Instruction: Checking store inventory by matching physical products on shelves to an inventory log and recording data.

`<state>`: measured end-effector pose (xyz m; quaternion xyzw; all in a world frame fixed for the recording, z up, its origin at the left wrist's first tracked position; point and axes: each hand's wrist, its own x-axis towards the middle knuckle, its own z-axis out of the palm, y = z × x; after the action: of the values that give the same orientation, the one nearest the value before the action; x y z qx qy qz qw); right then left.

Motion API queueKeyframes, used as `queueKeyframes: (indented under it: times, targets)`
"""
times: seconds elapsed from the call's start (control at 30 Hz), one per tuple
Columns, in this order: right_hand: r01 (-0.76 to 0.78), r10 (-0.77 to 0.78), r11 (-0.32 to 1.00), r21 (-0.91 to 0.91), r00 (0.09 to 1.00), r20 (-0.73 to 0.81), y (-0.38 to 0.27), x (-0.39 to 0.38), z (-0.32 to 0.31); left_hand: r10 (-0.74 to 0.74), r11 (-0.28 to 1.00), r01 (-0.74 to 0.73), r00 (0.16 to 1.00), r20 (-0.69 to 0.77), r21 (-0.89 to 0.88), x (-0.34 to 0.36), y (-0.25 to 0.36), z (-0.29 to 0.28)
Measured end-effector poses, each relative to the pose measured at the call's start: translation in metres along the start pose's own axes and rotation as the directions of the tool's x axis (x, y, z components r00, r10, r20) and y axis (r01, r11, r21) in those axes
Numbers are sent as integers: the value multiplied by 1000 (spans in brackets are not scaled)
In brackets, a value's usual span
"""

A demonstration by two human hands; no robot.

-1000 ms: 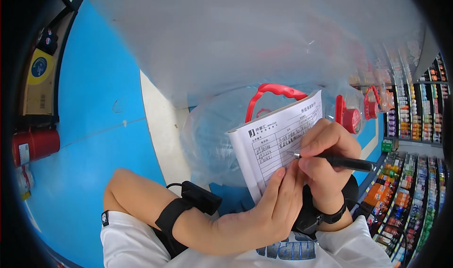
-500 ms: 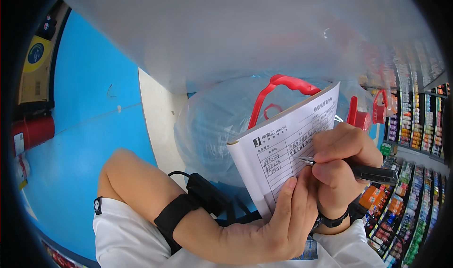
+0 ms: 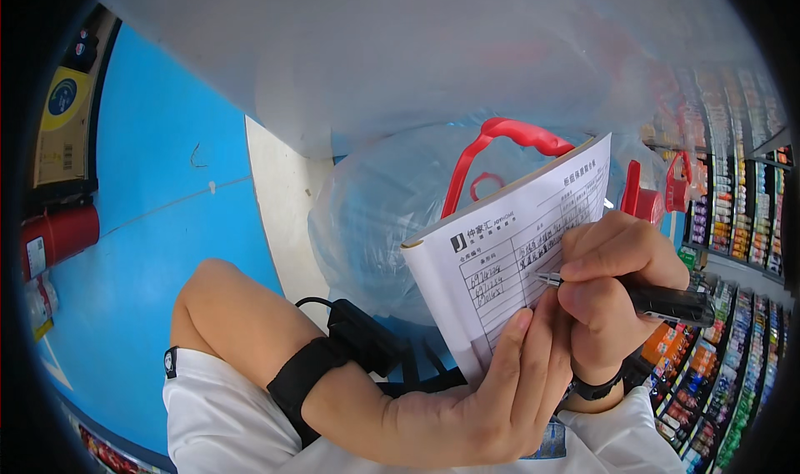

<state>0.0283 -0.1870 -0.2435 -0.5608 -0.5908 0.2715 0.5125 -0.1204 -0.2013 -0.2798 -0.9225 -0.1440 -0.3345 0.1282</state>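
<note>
The left hand (image 3: 504,403) lies along the lower part of the pad (image 3: 446,270), fingertips on the page; I can't tell whether it also clamps from beneath. The right hand (image 3: 621,286), over the pad's right side, pinches the pen (image 3: 671,305) close to the nib. The pad slants slightly steeper than a second ago, its upper corner nearer the red cap (image 3: 646,206). The pen lies nearly crosswise, nib toward the pad's left edge. The pad's top edge climbs rightward, in front of the jug (image 3: 367,228). Well left of the pad sits a box (image 3: 62,153); well right, shelves (image 3: 742,224).
</note>
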Motion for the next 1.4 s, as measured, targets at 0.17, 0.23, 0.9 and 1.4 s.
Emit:
queueKeyframes:
  times: [0.17, 0.23, 0.9, 1.4]
  targets:
    - [-3, 4, 1000, -31, 1000, 17, 8, -3, 14, 31, 999, -31, 999, 19, -8, -12, -13, -1]
    - [3, -3, 1000, -28, 1000, 7, 7, -4, 13, 17, 1000, -17, 1000, 16, -6, -13, -8, 0]
    - [53, -52, 998, -46, 999, 14, 8, -4, 12, -4, 1000, 4, 1000, 2, 21, -13, -4, 2]
    - [21, -20, 999, -45, 1000, 9, 7, -5, 11, 17, 1000, -17, 1000, 15, 14, -10, -8, -1]
